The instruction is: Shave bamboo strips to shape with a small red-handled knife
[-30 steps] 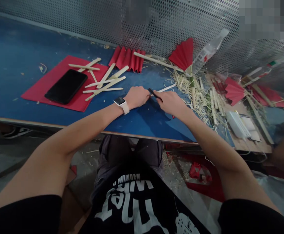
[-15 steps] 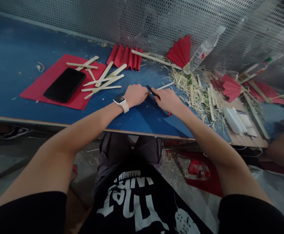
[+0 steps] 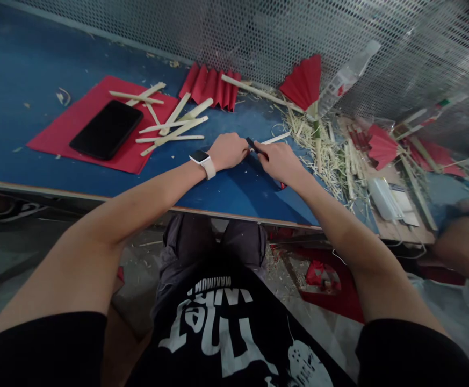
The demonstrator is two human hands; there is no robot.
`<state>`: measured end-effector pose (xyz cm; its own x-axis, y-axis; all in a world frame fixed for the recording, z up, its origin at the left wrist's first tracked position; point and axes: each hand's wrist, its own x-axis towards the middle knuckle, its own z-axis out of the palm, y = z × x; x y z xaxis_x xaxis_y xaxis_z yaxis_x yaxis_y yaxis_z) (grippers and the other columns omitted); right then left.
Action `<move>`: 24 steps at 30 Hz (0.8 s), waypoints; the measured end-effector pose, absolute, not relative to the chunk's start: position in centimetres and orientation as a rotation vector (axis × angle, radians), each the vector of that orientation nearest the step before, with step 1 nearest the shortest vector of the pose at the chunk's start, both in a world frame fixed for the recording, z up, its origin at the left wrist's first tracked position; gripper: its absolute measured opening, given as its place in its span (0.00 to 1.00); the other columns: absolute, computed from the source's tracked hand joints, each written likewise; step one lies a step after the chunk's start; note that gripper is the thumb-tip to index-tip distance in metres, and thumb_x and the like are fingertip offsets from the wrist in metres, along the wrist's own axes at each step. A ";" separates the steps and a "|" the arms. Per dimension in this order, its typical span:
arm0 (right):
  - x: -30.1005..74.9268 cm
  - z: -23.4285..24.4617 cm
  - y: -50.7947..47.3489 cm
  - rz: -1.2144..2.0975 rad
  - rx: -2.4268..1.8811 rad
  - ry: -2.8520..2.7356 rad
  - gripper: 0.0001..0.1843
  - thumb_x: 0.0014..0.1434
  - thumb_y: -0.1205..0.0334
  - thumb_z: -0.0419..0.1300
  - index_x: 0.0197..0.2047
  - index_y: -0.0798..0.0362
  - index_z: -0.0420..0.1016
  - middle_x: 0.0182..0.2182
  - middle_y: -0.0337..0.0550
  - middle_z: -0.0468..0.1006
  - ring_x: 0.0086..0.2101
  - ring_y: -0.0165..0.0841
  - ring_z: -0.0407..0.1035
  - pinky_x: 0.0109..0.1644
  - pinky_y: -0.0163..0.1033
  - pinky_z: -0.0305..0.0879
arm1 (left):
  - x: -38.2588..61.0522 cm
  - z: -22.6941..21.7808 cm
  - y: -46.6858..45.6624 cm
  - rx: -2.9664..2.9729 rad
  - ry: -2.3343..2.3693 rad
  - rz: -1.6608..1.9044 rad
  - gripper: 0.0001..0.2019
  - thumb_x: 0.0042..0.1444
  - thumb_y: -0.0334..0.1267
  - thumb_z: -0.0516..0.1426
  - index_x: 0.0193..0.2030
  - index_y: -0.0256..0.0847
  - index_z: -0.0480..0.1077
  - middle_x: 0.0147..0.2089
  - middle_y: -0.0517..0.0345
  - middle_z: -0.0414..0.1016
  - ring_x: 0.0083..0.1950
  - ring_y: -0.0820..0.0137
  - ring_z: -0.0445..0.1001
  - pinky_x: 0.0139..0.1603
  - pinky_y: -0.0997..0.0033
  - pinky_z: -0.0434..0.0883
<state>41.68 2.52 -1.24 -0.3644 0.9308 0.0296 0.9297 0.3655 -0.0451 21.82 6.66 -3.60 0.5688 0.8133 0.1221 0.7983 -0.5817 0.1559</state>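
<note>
At the middle of the blue table (image 3: pixel 153 185), my left hand (image 3: pixel 229 151), with a watch on its wrist, is closed on a thin pale bamboo strip (image 3: pixel 276 138). The strip's far end sticks out to the right beyond my right hand (image 3: pixel 280 161). That hand is wrapped round a knife (image 3: pixel 252 144); its dark front part shows between my hands and a bit of red shows below the palm. The dark part meets the strip close to my left fingertips, though the exact contact is hidden. Several pale bamboo strips (image 3: pixel 173 129) lie crossed left of my hands.
Further left, a black phone (image 3: pixel 106 130) rests on red paper (image 3: pixel 52 134). Pleated red paper (image 3: pixel 210 86) lies at the back by the perforated metal panel (image 3: pixel 145 32). To the right are bamboo shavings (image 3: pixel 304 134), a red paper fan (image 3: pixel 303 83), a plastic bottle (image 3: pixel 345 78) and another person's arm (image 3: pixel 462 244).
Both hands stay close together on the strip and knife, with only a slight shift. The whole view has tilted a little, so the table's things sit slightly higher.
</note>
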 end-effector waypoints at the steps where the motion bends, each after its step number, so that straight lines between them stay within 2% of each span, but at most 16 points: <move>1: 41.7 -1.3 2.8 0.040 -1.733 -2.548 0.33 0.76 0.64 0.52 0.80 0.60 0.74 0.60 0.66 0.86 0.59 0.58 0.79 0.66 0.62 0.69 | 21.8 -3.6 6.7 2.714 1.390 0.274 0.24 0.78 0.43 0.50 0.59 0.36 0.87 0.55 0.32 0.87 0.55 0.47 0.85 0.55 0.52 0.74; 9: 41.7 -1.4 3.1 0.048 -1.721 -2.547 0.34 0.76 0.62 0.52 0.81 0.58 0.72 0.63 0.62 0.86 0.58 0.57 0.79 0.64 0.59 0.72 | 21.9 -3.4 6.3 2.633 1.475 0.304 0.22 0.76 0.45 0.53 0.58 0.41 0.88 0.52 0.36 0.88 0.52 0.48 0.85 0.53 0.52 0.75; 16: 41.6 -1.1 1.8 0.017 -1.777 -2.574 0.36 0.76 0.61 0.51 0.82 0.63 0.69 0.60 0.68 0.86 0.56 0.59 0.79 0.60 0.58 0.71 | 22.1 -3.1 6.1 2.578 1.481 0.308 0.22 0.76 0.46 0.53 0.57 0.38 0.87 0.55 0.32 0.87 0.56 0.44 0.83 0.56 0.51 0.73; 24: 42.4 -0.9 0.4 0.009 -1.775 -2.573 0.34 0.77 0.60 0.52 0.81 0.57 0.70 0.56 0.63 0.88 0.52 0.57 0.80 0.57 0.57 0.73 | 22.1 -3.1 5.9 2.587 1.476 0.305 0.25 0.78 0.46 0.50 0.55 0.36 0.87 0.55 0.30 0.86 0.56 0.46 0.82 0.57 0.53 0.71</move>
<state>42.44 0.42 -0.87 -0.3551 0.9348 0.0095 0.9347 0.3552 -0.0139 22.15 5.92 -3.11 0.4959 0.8623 0.1028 0.8324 -0.5058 0.2266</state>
